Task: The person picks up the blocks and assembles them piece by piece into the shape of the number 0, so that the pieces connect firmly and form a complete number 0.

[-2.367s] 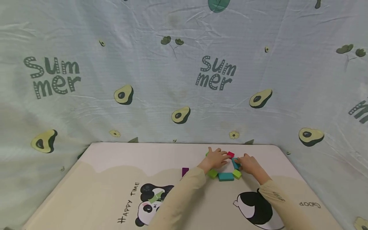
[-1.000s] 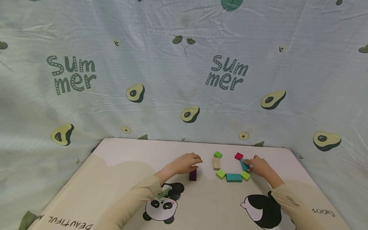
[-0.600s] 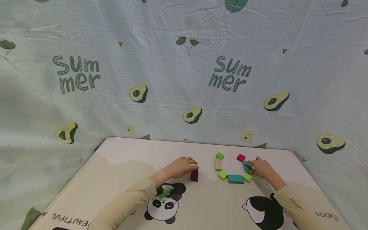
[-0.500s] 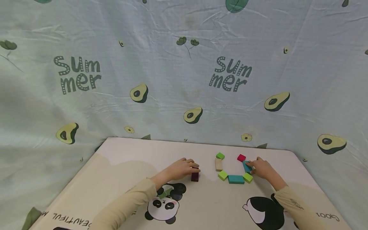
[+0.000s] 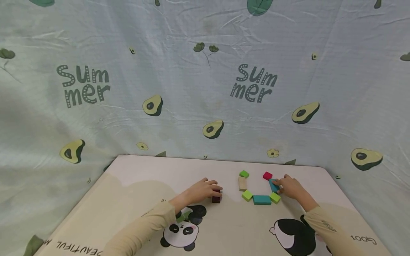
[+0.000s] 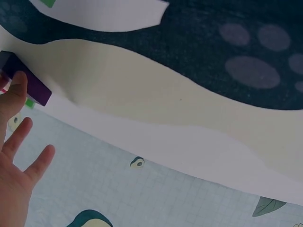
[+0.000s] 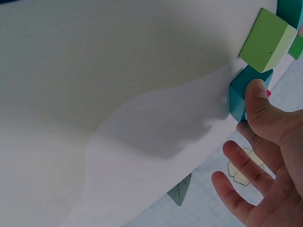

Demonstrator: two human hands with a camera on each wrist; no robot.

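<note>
My left hand (image 5: 200, 191) grips a dark purple block (image 5: 216, 200), its fingers reaching over the top. The left wrist view shows a finger against the side of that purple block (image 6: 38, 89) while two other fingers are spread apart from it. To the right, my right hand (image 5: 290, 186) pinches a teal block (image 5: 273, 185) within an outline of blocks. Its thumb lies on the teal block (image 7: 238, 94) in the right wrist view, next to a green block (image 7: 265, 40). A red block (image 5: 267, 175) sits at the teal block's far end.
The block outline also has a teal block (image 5: 262, 200) in front, light green blocks (image 5: 247, 195) at its corners and a plain wood block (image 5: 242, 184) on the left. A printed table (image 5: 237, 227) carries them; a patterned cloth (image 5: 179, 78) hangs behind.
My left hand has left the block outline, moved left to the purple block and taken hold of it. The right hand has stayed at the teal block. The view has shifted slightly.
</note>
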